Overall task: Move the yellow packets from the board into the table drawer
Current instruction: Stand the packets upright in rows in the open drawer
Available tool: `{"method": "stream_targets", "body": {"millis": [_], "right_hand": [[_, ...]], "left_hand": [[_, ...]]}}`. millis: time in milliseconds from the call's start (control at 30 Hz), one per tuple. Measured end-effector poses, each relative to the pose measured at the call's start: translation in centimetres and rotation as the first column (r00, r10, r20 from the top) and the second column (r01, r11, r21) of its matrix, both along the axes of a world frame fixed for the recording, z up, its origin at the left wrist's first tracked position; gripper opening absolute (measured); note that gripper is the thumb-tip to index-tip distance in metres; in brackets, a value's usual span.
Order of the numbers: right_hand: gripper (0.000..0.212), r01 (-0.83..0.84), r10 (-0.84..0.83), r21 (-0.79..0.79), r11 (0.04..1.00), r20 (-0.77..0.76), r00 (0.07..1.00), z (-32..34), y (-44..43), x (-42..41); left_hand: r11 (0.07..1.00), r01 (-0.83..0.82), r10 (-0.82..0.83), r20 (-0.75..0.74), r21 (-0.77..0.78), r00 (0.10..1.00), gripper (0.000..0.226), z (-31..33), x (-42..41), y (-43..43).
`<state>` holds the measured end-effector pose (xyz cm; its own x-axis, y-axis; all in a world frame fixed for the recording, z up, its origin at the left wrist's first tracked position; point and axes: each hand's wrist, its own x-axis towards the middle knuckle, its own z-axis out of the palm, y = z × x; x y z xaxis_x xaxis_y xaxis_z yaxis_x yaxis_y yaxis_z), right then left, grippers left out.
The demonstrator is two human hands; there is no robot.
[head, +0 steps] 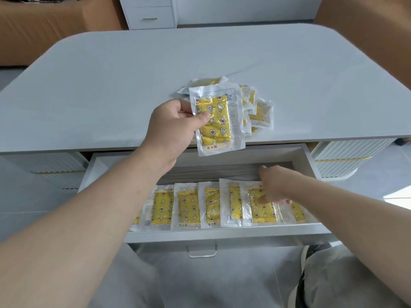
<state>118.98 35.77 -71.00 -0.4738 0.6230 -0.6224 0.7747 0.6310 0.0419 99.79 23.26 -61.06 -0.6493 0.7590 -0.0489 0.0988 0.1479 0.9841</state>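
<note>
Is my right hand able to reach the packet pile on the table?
Probably yes: the right hand is low in the drawer, but the pile lies near the table's front edge, its right side open. The left hand holds a packet screening only its left.

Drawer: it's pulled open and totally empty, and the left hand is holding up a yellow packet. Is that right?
Not quite. The drawer is pulled open, but it is not empty: a row of yellow packets lies inside it, as the head view shows. The left hand is indeed holding up a yellow packet.
</note>
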Motion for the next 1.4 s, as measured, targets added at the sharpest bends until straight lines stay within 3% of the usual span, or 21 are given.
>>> {"method": "stream_targets", "body": {"millis": [100, 167, 233, 333, 400, 467, 600, 667, 800, 1000, 1167, 1400], "right_hand": [[0.101, -0.057, 0.048, 0.147, 0.988, 0.067, 0.997, 0.5, 0.1, 0.3], [0.083, -0.064, 0.051, 0.121, 0.991, 0.111, 0.993, 1.7, 0.2, 0.4], [0.059, -0.048, 0.051, -0.028, 0.998, 0.081, 0.995, 3.6, 0.6, 0.5], [0.036, -0.02, -0.038, -0.299, 0.954, -0.188, 0.981, 7.4, 1.2, 1.0], [0.037, -0.027, -0.167, -0.446, 0.894, -0.388, 0.906, 9.5, 1.4, 1.4], [0.049, -0.03, -0.358, -0.593, 0.805, -0.525, 0.773, 10.6, 1.5, 1.5], [0.05, -0.074, -0.642, -0.752, 0.654, -0.605, 0.47, 10.5, 1.7, 1.2], [0.05, -0.083, -0.68, -0.77, 0.633, -0.604, 0.415, 10.2, 1.6, 1.2], [0.05, -0.018, -0.647, -0.745, 0.667, -0.591, 0.481, 9.7, 2.0, 1.5], [0.04, 0.299, -0.559, -0.56, 0.773, -0.377, 0.738, 7.9, 3.2, 2.7], [0.039, 0.499, -0.624, -0.456, 0.737, -0.174, 0.761, 4.0, 2.9, 2.8], [0.046, 0.376, -0.387, -0.141, 0.916, -0.061, 0.92, 0.7, 1.6, 2.9]], "left_hand": [[0.999, 0.027, -0.028, -0.013, -0.016, 1.0, 0.011, 0.0, 0.1, 0.1], [0.999, 0.05, -0.05, -0.01, -0.021, 0.999, 0.013, 0.0, 0.2, 0.1], [0.996, 0.085, -0.085, -0.01, -0.019, 0.996, 0.013, 0.0, 0.4, 0.2], [0.989, 0.141, -0.142, -0.032, -0.043, 0.989, 0.021, -0.1, 0.7, 0.3], [0.983, 0.176, -0.177, -0.026, -0.054, 0.984, 0.027, -0.4, 0.9, 0.5], [0.976, 0.213, -0.215, -0.039, -0.053, 0.976, 0.025, -0.7, 1.3, 0.5], [0.953, 0.293, -0.3, -0.126, -0.073, 0.946, 0.042, -1.3, 2.5, 0.4], [0.937, 0.337, -0.347, -0.14, -0.091, 0.927, 0.047, -1.6, 3.0, 0.4], [0.907, 0.392, -0.413, -0.149, -0.153, 0.899, 0.033, -1.8, 3.6, 0.4], [0.917, 0.323, -0.376, -0.238, -0.234, 0.895, 0.02, -1.6, 3.6, 0.1], [0.92, 0.305, -0.366, -0.261, -0.247, 0.893, 0.015, -1.7, 3.1, -0.1], [0.902, 0.328, -0.412, -0.332, -0.279, 0.849, 0.014, -1.7, 2.8, -0.3]]}}
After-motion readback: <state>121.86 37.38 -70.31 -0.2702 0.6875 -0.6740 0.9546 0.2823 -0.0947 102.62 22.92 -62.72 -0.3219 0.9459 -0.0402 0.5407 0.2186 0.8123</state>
